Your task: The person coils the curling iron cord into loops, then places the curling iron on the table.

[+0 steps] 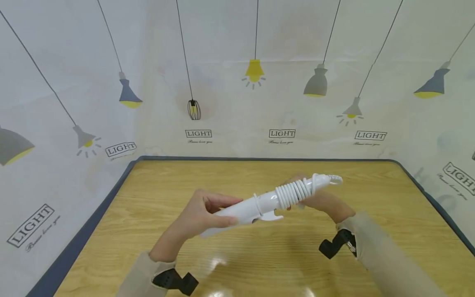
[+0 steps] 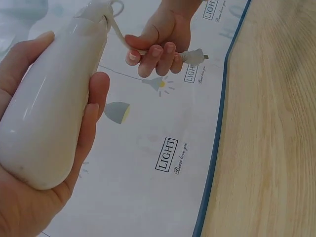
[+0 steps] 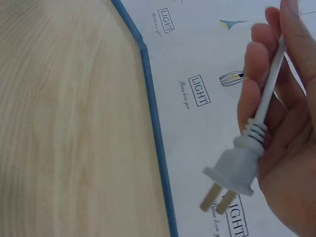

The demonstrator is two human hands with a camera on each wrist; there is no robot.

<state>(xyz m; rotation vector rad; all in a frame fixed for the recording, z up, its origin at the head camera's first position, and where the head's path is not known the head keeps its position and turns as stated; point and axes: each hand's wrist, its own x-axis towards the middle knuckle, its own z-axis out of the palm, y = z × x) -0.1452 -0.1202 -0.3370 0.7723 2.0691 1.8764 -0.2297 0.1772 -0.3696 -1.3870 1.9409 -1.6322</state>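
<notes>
A white wand-shaped electric appliance (image 1: 243, 211) is held up at a slant above the table, its corded end higher and to the right. My left hand (image 1: 196, 216) grips its thick rounded end, thumb on the near side. White cord (image 1: 293, 193) is wound in several tight turns round the narrower part, and a small white lever (image 1: 272, 216) sticks out underneath. Behind that end is my right hand (image 1: 322, 202), partly hidden in the head view. Its fingers curl round the cord close to the two-pin plug (image 3: 236, 167), which hangs out past the hand, metal pins exposed.
Below the hands lies a wood-grain table (image 1: 148, 247) with a dark blue edge (image 1: 259, 158). Pale walls (image 1: 222, 82) printed with hanging lamps and the word LIGHT rise at the back and both sides. A black camera mount sits on each wrist.
</notes>
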